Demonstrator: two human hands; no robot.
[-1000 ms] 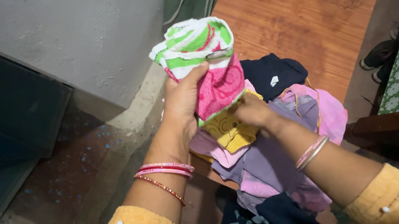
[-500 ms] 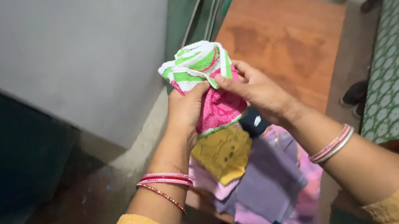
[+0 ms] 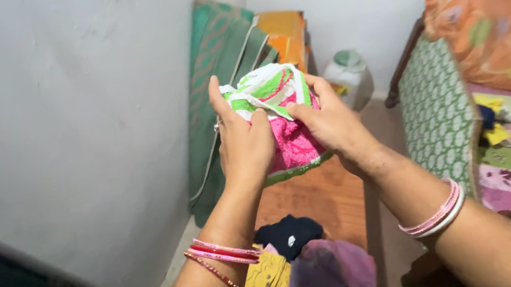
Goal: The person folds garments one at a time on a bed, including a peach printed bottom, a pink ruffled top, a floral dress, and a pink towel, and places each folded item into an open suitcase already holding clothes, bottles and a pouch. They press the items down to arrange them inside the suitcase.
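Both hands are up at chest height now, left hand point(image 3: 243, 140) and right hand point(image 3: 331, 123) clamped on opposite sides of a bunched cloth bundle point(image 3: 278, 116), thumbs pressing into its top. It's a soft, crumpled wad: green-and-white striped fabric wrapped over a fuzzy hot-pink piece, a green hem hanging out underneath. By the look of it, the gathering or folding stage is in hand, and the next move would call for a firm two-handed squeeze so the loose hem doesn't slip free.

Below the bundle, red and pink bangles point(image 3: 222, 254) ring the left wrist, paler pink ones point(image 3: 436, 212) the right. Lower again lies a clothes pile point(image 3: 302, 266): limp dark navy, mustard and mauve pieces on a wooden bench point(image 3: 319, 198). Behind the bundle, rolled green mats point(image 3: 218, 81) lean against the rough grey wall point(image 3: 61, 126). Right of it, a green patterned bed end point(image 3: 434, 108) and a puffy orange quilt point(image 3: 495, 17).
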